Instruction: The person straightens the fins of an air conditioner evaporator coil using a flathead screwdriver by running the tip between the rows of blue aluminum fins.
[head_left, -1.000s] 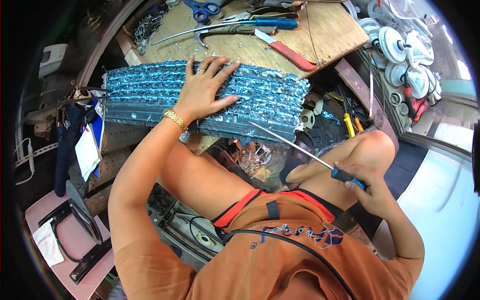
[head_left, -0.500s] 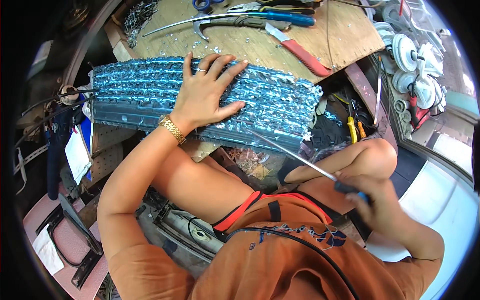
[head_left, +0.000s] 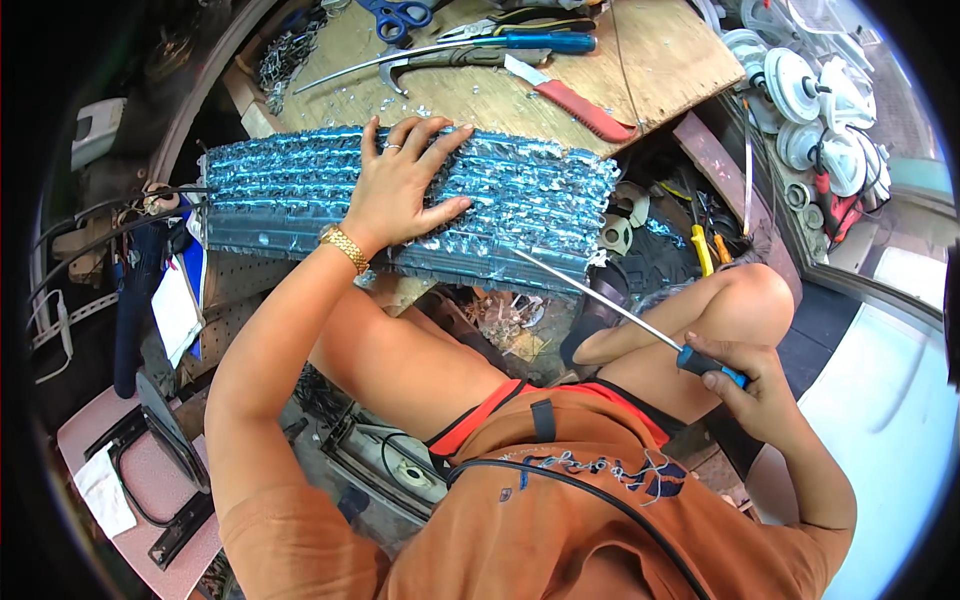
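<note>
A long finned metal coil (head_left: 545, 215), bluish and silvery with ragged, torn fins, lies across the front of the wooden board. My left hand (head_left: 400, 190) rests on top of it, fingers spread and palm down. In my right hand (head_left: 748, 372) is a long screwdriver (head_left: 640, 322) with a blue and black handle; my fingers wrap round the handle. Its thin shaft slants up and left, and the tip meets or nearly meets the coil's near edge, to the right of my left hand.
On the wooden board (head_left: 660, 60) lie scissors (head_left: 393, 18), pliers (head_left: 530, 22), a hammer (head_left: 470, 62), another blue-handled screwdriver (head_left: 545, 42) and a red-handled knife (head_left: 588, 108). White plastic parts (head_left: 795, 88) pile up at the right. Yellow-handled pliers (head_left: 700, 245) sit beyond my knee.
My right hand has pulled slightly nearer and right, and the screwdriver shows more sharply. The whole scene has shifted a little left in view. My left hand stays on the coil.
</note>
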